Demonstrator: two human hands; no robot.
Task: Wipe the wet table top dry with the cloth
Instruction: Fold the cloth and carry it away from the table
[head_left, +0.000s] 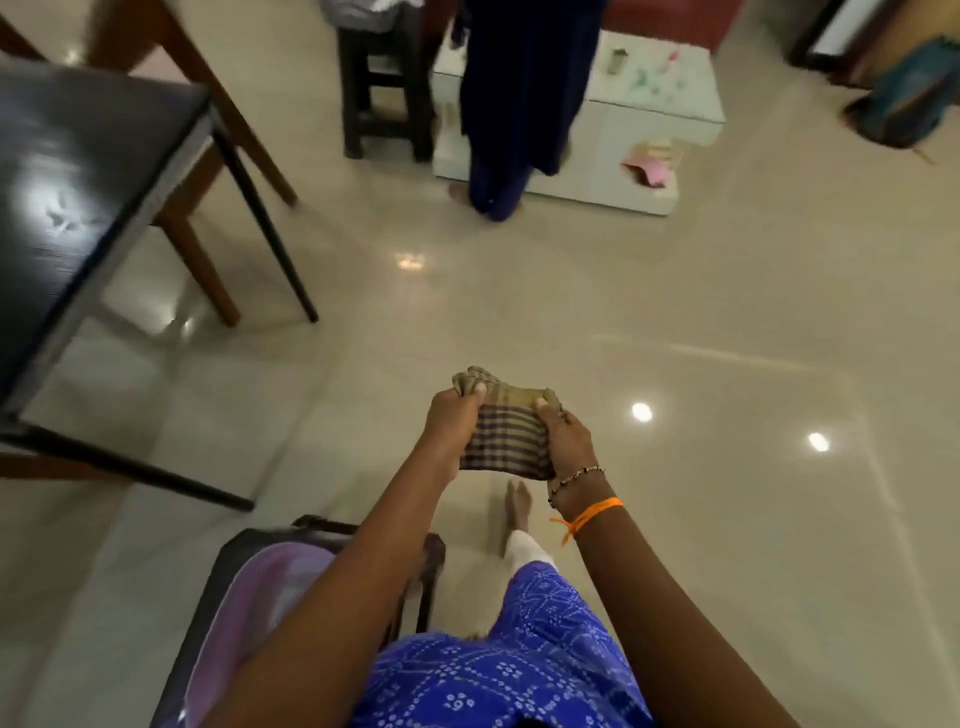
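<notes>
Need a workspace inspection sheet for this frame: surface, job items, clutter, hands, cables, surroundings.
Surface: black table top at left, glare patch on it; wetness cannot be told.
Job's things: checked cloth bunched, held in the air over the floor, away from the table.
Clutter: nothing seen on the table.
Hands: left hand and right hand both grip the cloth.
Cables: nothing seen.
Surroundings: tiled floor; dark stool; white low table with small items; another person standing beside it.
</notes>
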